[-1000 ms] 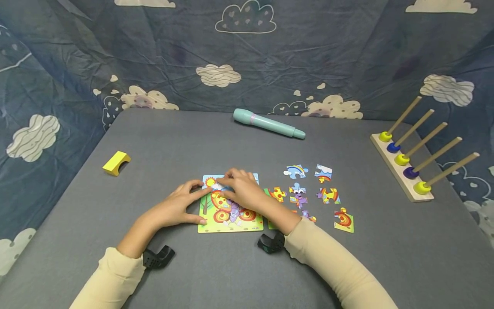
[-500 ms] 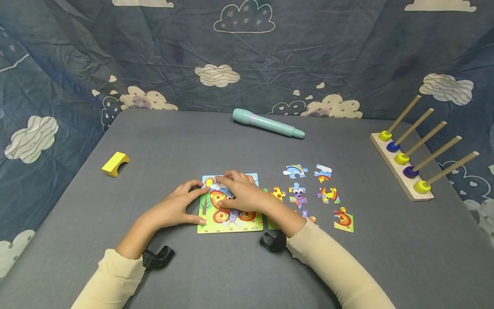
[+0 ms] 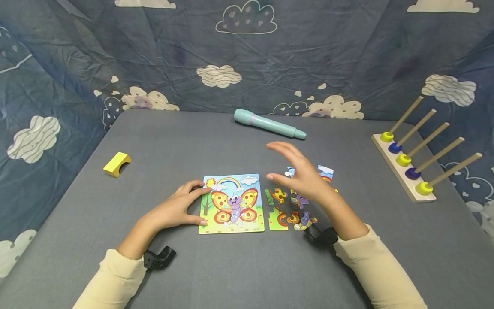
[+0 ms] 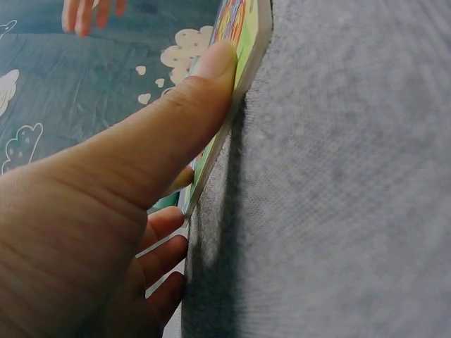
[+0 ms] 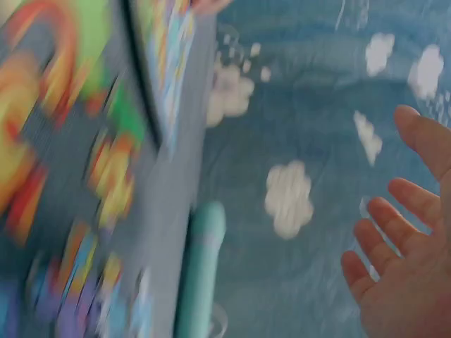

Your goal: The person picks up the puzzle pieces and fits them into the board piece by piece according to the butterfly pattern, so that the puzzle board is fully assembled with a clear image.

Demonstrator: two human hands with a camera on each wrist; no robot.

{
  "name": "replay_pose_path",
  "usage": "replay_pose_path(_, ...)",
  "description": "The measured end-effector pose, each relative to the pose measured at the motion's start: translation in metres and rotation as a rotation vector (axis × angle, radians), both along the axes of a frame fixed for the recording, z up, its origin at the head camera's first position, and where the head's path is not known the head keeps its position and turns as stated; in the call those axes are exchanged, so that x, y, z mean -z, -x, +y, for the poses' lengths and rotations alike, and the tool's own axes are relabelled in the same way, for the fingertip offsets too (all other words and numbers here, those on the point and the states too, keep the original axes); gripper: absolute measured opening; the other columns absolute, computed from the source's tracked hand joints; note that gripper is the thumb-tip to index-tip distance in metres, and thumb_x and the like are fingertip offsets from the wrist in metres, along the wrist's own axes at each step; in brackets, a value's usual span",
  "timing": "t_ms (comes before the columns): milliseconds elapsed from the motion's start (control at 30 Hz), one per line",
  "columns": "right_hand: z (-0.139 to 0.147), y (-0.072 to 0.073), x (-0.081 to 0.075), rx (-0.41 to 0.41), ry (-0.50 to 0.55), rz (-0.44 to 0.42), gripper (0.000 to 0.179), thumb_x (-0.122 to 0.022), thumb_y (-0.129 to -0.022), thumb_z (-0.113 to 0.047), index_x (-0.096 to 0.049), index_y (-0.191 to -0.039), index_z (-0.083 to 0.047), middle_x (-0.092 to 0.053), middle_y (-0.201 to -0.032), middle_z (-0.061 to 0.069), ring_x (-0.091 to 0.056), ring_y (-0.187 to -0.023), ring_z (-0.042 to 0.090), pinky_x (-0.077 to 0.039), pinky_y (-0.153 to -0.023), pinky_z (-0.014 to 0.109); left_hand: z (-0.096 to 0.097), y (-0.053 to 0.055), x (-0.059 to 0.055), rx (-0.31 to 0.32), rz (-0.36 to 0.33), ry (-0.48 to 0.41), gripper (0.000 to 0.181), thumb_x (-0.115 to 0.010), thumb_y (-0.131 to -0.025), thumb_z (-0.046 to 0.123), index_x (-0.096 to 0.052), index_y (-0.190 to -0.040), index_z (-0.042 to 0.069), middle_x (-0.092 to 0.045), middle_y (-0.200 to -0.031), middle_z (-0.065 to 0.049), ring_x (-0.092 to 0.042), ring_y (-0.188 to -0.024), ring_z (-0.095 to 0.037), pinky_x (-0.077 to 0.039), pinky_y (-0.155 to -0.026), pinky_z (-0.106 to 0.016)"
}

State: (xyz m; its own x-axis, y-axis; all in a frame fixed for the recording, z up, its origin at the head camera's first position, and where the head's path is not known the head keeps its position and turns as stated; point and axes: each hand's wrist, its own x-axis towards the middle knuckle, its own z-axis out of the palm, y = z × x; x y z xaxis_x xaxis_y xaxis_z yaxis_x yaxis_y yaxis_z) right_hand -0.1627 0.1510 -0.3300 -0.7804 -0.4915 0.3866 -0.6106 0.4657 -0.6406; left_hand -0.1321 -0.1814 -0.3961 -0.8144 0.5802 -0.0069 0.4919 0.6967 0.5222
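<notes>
A square puzzle board point(image 3: 247, 227) with a butterfly, rainbow and sun picture lies flat on the table. My left hand point(image 3: 173, 208) rests at its left edge. In the left wrist view the thumb point(image 4: 176, 113) lies on the board's border, and several fingers sit beside the edge. My right hand point(image 3: 306, 176) is raised above the loose puzzle pieces point(image 3: 278, 219), right of the board, holding nothing. Its fingers are spread in the right wrist view. Some pieces are hidden behind that hand and forearm.
A teal toy microphone point(image 3: 270, 123) lies toward the back. A yellow arch block point(image 3: 117, 164) is at the left. On the right stands a wooden peg rack point(image 3: 401, 169) with yellow and blue beads. A cloud-print cloth point(image 3: 185, 43) hangs behind the table.
My right hand has lifted off the puzzle board and moved right, over the loose pieces, uncovering the whole butterfly picture. The left hand has stayed at the board's left edge.
</notes>
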Motion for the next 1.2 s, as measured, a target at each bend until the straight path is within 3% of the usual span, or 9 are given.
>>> replay_pose_path(200, 0.032, -0.003, -0.002, 0.135, 0.082, -0.054, 0.061, -0.07, -0.076, 0.0, -0.042, -0.13, 0.001, -0.039, -0.131, 0.016, -0.034, -0.121, 0.031, -0.025, -0.096, 0.052, 0.0, 0.0, 0.0, -0.001, -0.001, -0.008, 0.084, -0.075, -0.066, 0.047, -0.042, -0.135, 0.012, -0.031, -0.136, -0.01, -0.029, -0.122, -0.029, -0.029, -0.096, -0.048)
replay_pose_path(367, 0.057, 0.013, 0.03, 0.197, 0.071, -0.121, 0.061, -0.07, -0.079, -0.011, -0.042, -0.132, -0.005, -0.039, -0.132, 0.011, -0.034, -0.12, 0.029, -0.025, -0.095, 0.054, -0.001, 0.0, 0.002, -0.002, 0.002, -0.01, 0.083, -0.075, -0.066, 0.047, -0.042, -0.134, 0.013, -0.03, -0.136, -0.01, -0.029, -0.122, -0.029, -0.029, -0.096, -0.048)
replay_pose_path(600, 0.069, 0.02, 0.047, 0.214, 0.003, -0.232, 0.061, -0.067, -0.081, -0.012, -0.038, -0.134, -0.002, -0.035, -0.135, 0.017, -0.033, -0.119, 0.037, -0.025, -0.094, 0.055, -0.001, 0.001, 0.003, -0.006, 0.001, -0.015, 0.083, -0.074, -0.066, 0.048, -0.043, -0.134, 0.013, -0.03, -0.136, -0.009, -0.029, -0.122, -0.029, -0.029, -0.095, -0.048)
replay_pose_path(800, 0.083, 0.029, 0.068, 0.214, -0.064, -0.317, 0.062, -0.066, -0.083, -0.023, -0.038, -0.135, -0.007, -0.035, -0.136, 0.014, -0.036, -0.119, 0.035, -0.028, -0.094, 0.053, -0.002, 0.001, 0.004, -0.01, -0.01, -0.01, 0.084, -0.074, -0.066, 0.049, -0.041, -0.135, 0.013, -0.029, -0.138, -0.008, -0.028, -0.123, -0.029, -0.029, -0.095, -0.049)
replay_pose_path(1200, 0.085, 0.034, 0.076, 0.224, -0.255, -0.351, 0.051, -0.06, -0.088, -0.022, -0.042, -0.135, -0.012, -0.038, -0.136, 0.015, -0.028, -0.126, 0.034, -0.022, -0.098, 0.054, -0.002, 0.001, 0.003, -0.003, -0.008, -0.012, 0.084, -0.073, -0.066, 0.05, -0.041, -0.135, 0.014, -0.029, -0.138, -0.008, -0.027, -0.123, -0.029, -0.028, -0.095, -0.049)
